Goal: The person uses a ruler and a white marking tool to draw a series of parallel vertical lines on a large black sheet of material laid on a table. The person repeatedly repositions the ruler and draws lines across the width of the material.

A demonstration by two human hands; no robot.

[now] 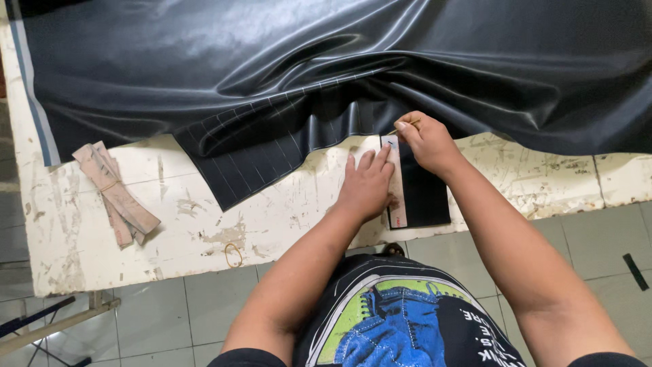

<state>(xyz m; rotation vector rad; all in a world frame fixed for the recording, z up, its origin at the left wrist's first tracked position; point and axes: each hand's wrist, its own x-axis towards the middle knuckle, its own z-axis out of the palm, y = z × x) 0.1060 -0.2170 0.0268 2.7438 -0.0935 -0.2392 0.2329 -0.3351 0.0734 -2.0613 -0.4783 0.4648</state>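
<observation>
Left hand (367,185) lies flat, fingers spread, pressing a pale template strip (394,194) onto black leather (285,81) at the worktop (190,217) edge. Right hand (424,141) pinches a thin marking tool (402,126) at the strip's top end. Bundled pale strips (112,194) lie well apart, left; a rubber band (233,255) nearer.

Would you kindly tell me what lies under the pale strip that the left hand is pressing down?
The pale strip lies on black sheet material that rests on the worn white table. The left hand covers the strip's left edge, so what lies there is hidden.
</observation>
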